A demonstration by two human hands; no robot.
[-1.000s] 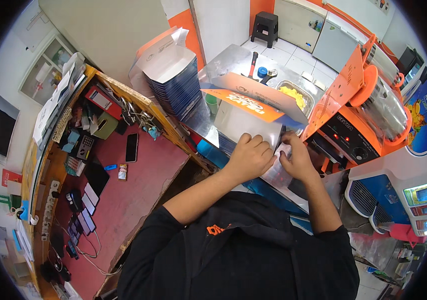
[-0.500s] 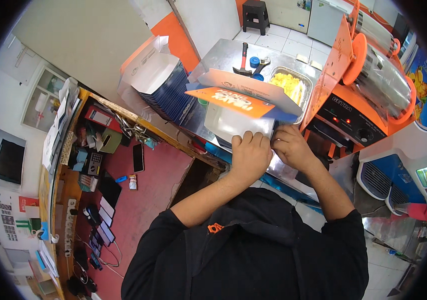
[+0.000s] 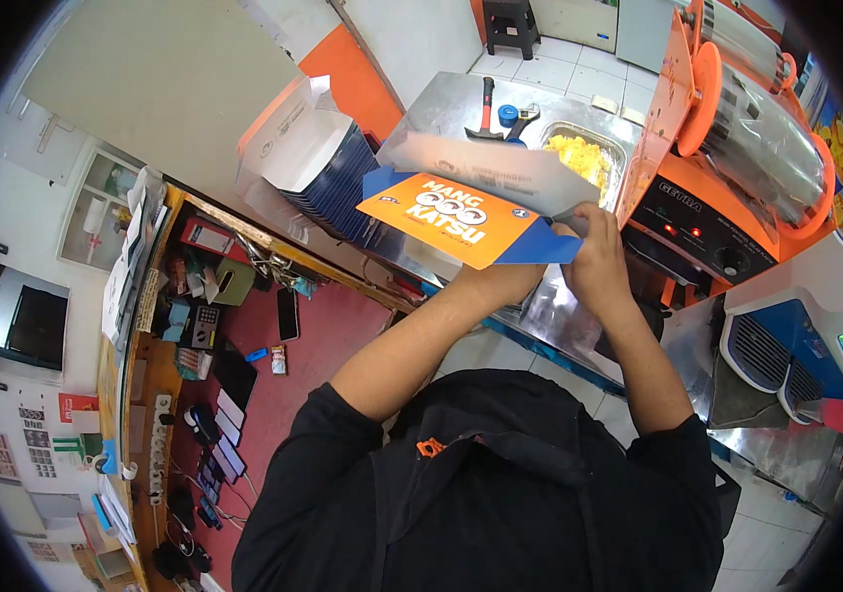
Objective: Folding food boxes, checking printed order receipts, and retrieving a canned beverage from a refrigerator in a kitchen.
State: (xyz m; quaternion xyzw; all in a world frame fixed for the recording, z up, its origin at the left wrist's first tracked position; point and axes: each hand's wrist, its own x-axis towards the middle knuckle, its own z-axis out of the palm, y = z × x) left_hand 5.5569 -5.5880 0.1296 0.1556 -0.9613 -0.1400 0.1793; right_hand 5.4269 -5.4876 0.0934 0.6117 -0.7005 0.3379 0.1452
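Note:
A cardboard food box point(image 3: 451, 219) with an orange and blue printed flap stands over the near part of the steel table. Behind that flap rises a paler, blurred flap. My right hand point(image 3: 594, 247) is closed at the box's right corner, fingers bent round the blue side flap. Below the orange flap's lower edge, my left hand point(image 3: 510, 283) reaches under it; the flap hides its fingers. Left of the box is a tall stack of nested blue boxes point(image 3: 337, 187) with white insides. A metal tray point(image 3: 622, 163) of yellow food lies beyond the box.
On the steel table point(image 3: 441, 104) lie a red-handled hammer point(image 3: 486, 104), an adjustable wrench point(image 3: 522, 120) and a roll of blue tape point(image 3: 507, 114). An orange sealing machine point(image 3: 727, 232) stands close on the right. Phones point(image 3: 231, 419) and cables lie on the red desk at left.
The orange flap has swung down toward me over the box opening, covering my left hand's fingers. My right hand has moved up and right to the flap's blue corner.

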